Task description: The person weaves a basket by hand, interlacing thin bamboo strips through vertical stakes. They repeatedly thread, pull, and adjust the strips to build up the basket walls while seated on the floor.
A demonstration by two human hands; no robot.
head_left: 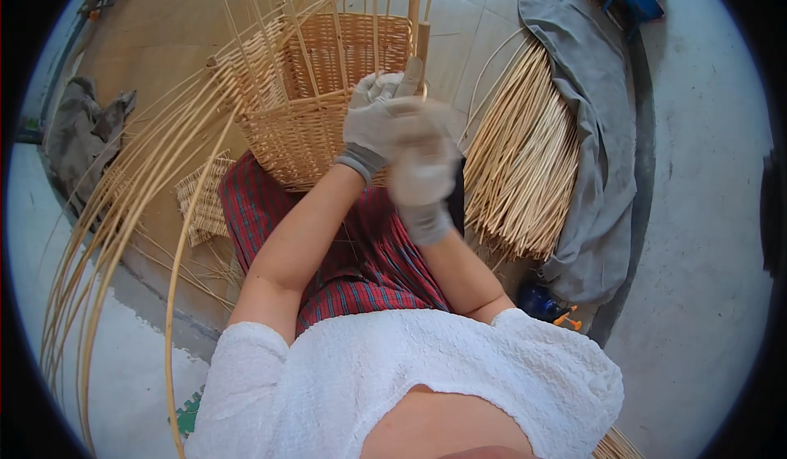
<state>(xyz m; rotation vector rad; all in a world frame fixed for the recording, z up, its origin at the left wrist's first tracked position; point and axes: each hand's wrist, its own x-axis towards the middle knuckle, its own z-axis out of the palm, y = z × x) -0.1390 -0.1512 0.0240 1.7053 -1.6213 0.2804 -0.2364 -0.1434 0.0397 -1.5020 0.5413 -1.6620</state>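
A partly woven wicker basket (299,135) rests against my knees, its upright stakes rising from the walls. My left hand (373,119), in a pale work glove with a grey cuff, is closed on the basket's near rim by the right corner, thumb pointing up. Just right of it, and overlapping it in the view, my right hand (422,160) wears a similar glove and is smeared by motion. Its fingers and anything in them cannot be made out. A thick corner post (423,41) stands beyond my hands. Long loose canes (156,168) fan out from the basket's left side.
A large bundle of cut canes (525,156) lies to the right, beside a grey cloth (598,131). Left of my knees is a small woven panel (205,197). Another grey cloth (82,123) sits at the far left. A dark blue object with orange parts (545,303) lies near my right elbow.
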